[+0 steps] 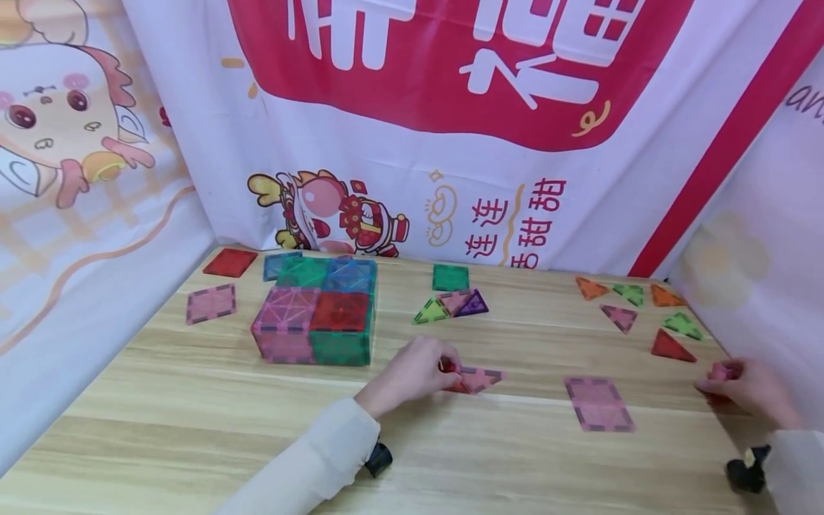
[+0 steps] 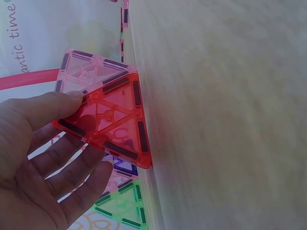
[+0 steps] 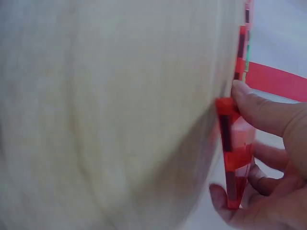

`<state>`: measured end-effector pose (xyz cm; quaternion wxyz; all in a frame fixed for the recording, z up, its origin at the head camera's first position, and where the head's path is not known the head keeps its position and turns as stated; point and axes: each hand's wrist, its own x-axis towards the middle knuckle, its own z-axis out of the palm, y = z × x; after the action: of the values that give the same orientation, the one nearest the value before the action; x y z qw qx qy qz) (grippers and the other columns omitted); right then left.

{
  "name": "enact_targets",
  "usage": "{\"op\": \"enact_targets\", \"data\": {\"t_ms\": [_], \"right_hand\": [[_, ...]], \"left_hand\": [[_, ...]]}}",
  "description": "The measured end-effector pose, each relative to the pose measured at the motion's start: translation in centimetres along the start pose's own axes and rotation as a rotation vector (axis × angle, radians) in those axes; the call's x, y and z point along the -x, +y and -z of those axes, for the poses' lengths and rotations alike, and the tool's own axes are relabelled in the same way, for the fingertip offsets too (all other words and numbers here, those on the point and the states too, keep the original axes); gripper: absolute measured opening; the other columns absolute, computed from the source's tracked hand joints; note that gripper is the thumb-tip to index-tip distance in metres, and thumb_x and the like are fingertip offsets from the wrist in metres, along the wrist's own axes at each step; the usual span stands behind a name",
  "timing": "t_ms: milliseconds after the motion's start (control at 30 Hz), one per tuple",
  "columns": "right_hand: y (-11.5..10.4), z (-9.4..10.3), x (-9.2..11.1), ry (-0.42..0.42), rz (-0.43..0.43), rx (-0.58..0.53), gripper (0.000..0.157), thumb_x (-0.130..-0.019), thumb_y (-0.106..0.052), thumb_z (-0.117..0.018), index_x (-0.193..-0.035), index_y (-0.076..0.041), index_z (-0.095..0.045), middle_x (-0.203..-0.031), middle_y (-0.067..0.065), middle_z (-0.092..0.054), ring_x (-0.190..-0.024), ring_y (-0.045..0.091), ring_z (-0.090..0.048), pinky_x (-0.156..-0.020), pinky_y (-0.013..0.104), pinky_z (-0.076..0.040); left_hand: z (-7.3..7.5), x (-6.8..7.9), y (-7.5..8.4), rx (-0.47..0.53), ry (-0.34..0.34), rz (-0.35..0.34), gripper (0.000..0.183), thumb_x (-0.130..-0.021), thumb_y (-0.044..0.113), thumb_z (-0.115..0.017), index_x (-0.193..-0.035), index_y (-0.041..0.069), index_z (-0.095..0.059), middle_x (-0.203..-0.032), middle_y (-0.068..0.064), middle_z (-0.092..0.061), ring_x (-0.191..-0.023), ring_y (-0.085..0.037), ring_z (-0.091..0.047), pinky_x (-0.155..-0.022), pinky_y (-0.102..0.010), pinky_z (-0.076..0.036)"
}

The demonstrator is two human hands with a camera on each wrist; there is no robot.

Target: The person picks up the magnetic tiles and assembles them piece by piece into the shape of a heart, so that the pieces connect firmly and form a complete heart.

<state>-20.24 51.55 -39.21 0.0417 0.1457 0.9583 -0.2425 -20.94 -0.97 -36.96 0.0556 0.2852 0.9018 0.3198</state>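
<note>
My left hand [image 1: 421, 372] pinches a red triangle magnetic tile [image 2: 112, 115] between thumb and fingers, its lower edge close over the tabletop. A pink triangle tile [image 1: 479, 379] lies right beside it, edge against edge in the left wrist view. At the far right, my right hand [image 1: 749, 390] holds another red tile [image 3: 235, 148] by its edge, thumb on one side and fingers on the other. Between the hands a pink square tile [image 1: 600, 405] lies flat. Left of my left hand stands a box built of square tiles [image 1: 341, 347] in pink, red, green and blue.
Behind my left hand lie a green square [image 1: 450, 277] and a joined row of lime, pink and purple triangles [image 1: 473, 303]. Several loose triangles [image 1: 619, 317] spread at the back right. Red [image 1: 230, 262] and pink squares [image 1: 212, 303] lie at the back left. Fabric walls border the table.
</note>
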Motion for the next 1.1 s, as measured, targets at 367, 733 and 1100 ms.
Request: {"op": "enact_targets", "data": {"t_ms": [367,733,1100], "right_hand": [[-5.9,0.4,4.5,0.172,0.240,0.041,0.042,-0.089,-0.030,-0.067,-0.104,0.009,-0.065,-0.087,0.019,-0.068,-0.064,0.001,-0.048,-0.053,0.023,-0.042],[-18.6,-4.1,10.1,0.033,0.540,-0.123,0.021,-0.083,-0.008,-0.071,-0.104,-0.003,-0.071,-0.097,0.013,-0.072,-0.080,0.003,-0.066,-0.067,0.020,-0.053],[-23.9,-10.2,11.1,-0.114,0.619,-0.192,0.016,-0.081,-0.004,-0.072,-0.097,-0.006,-0.073,-0.092,0.006,-0.072,-0.084,0.016,-0.068,-0.073,0.028,-0.056]], "left_hand": [[-0.1,0.1,0.1,-0.027,-0.005,0.000,0.006,-0.084,0.020,-0.073,-0.088,0.016,-0.075,-0.078,0.007,-0.066,-0.060,-0.004,-0.049,-0.051,-0.018,-0.042],[-0.1,0.0,0.0,-0.045,0.018,0.000,0.005,-0.083,0.021,-0.073,-0.086,0.017,-0.074,-0.080,0.006,-0.067,-0.066,-0.005,-0.051,-0.057,-0.019,-0.044],[-0.1,-0.1,0.0,-0.046,0.010,-0.001,0.005,-0.084,0.021,-0.073,-0.086,0.016,-0.075,-0.078,0.007,-0.066,-0.064,-0.004,-0.051,-0.056,-0.018,-0.044]]}}
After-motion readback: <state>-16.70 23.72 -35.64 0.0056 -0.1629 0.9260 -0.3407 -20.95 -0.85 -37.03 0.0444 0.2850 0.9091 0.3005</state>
